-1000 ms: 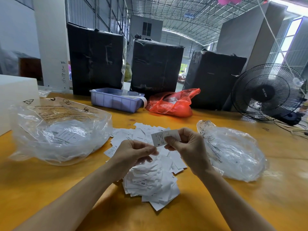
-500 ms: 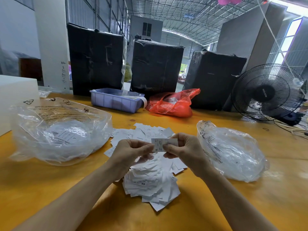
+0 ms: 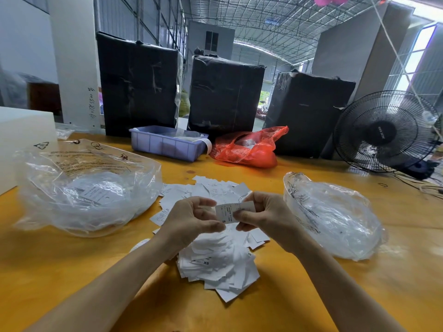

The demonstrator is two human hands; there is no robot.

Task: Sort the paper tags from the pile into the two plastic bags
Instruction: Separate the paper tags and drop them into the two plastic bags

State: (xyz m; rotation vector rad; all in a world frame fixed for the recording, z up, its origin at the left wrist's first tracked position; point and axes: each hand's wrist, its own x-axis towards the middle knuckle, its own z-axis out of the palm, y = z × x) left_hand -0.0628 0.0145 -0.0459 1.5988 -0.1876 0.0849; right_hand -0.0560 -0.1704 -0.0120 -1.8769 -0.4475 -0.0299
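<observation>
Tag (image 3: 233, 212) marked S now lower than a second ago, above pile (image 3: 215, 259); right hand (image 3: 266, 215) pinches it, left hand (image 3: 191, 219) curled at its edge, contact unclear; bags (image 3: 88, 188) (image 3: 335, 216) flank unmoved

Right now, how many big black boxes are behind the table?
3: left black box, middle black box, right black box, standing in a row. More may be hidden.

Both forearms reach fwd, hands close together. Right hand (image 3: 266, 218) pinches tag (image 3: 233, 211) w/ thumb + fingers; left hand (image 3: 191, 220) curled, touching tag's left edge.
</observation>
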